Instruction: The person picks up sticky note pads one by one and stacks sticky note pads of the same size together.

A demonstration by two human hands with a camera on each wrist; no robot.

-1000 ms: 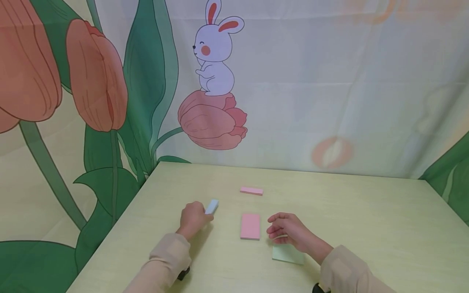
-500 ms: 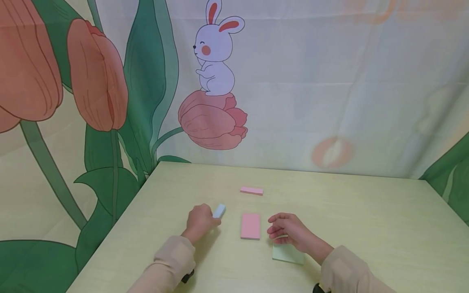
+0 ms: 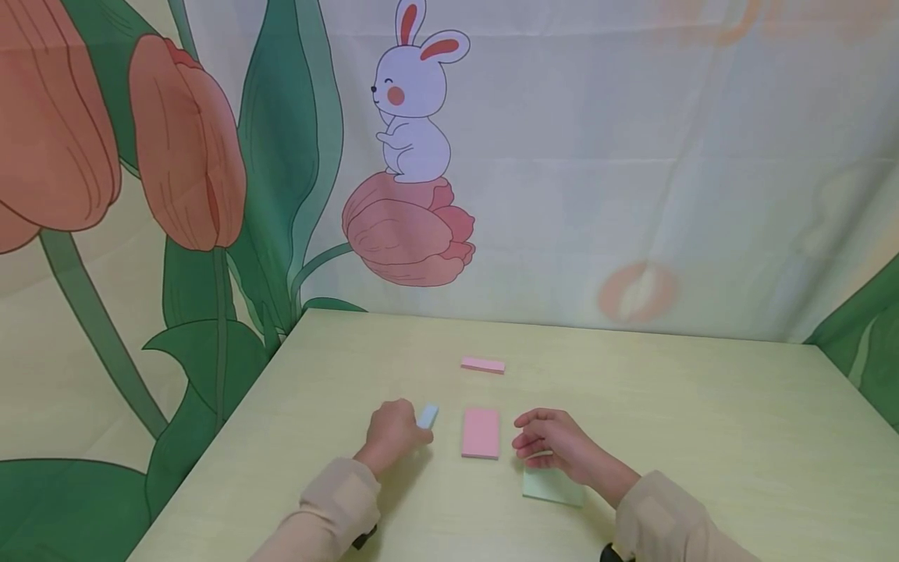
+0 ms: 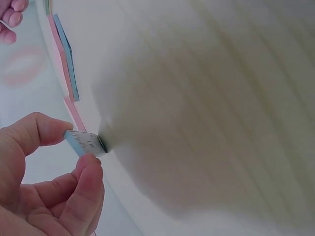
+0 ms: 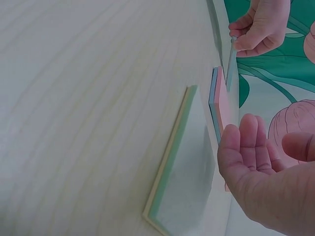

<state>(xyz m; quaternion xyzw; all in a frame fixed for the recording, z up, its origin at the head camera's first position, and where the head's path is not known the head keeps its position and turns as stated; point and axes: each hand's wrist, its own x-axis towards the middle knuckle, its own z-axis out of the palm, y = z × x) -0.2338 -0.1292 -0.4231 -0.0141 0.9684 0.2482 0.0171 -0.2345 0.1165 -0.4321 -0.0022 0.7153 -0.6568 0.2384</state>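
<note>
A narrow light-blue sticky-note pad [image 3: 428,417] is pinched between thumb and fingers of my left hand [image 3: 392,434]. In the left wrist view, fine printed lines show on one face of this blue pad [image 4: 88,141], tilted close to the tabletop. To its right lies a pink sticky-note pad [image 3: 481,433], with a blue layer beneath it in the wrist views. My right hand [image 3: 555,443] holds nothing, fingers loosely bent, above the far part of a pale green pad [image 3: 552,489]. The right wrist view shows this hand [image 5: 261,172] apart from the green pad.
A thin pink strip pad [image 3: 482,365] lies farther back on the pale wood-grain table [image 3: 667,414]. Behind the table's far edge hangs a cloth backdrop [image 3: 562,156] printed with tulips and a rabbit.
My left hand has moved right and a little toward me with the blue pad, closer to the pink pad. The right hand stays where it was.
</note>
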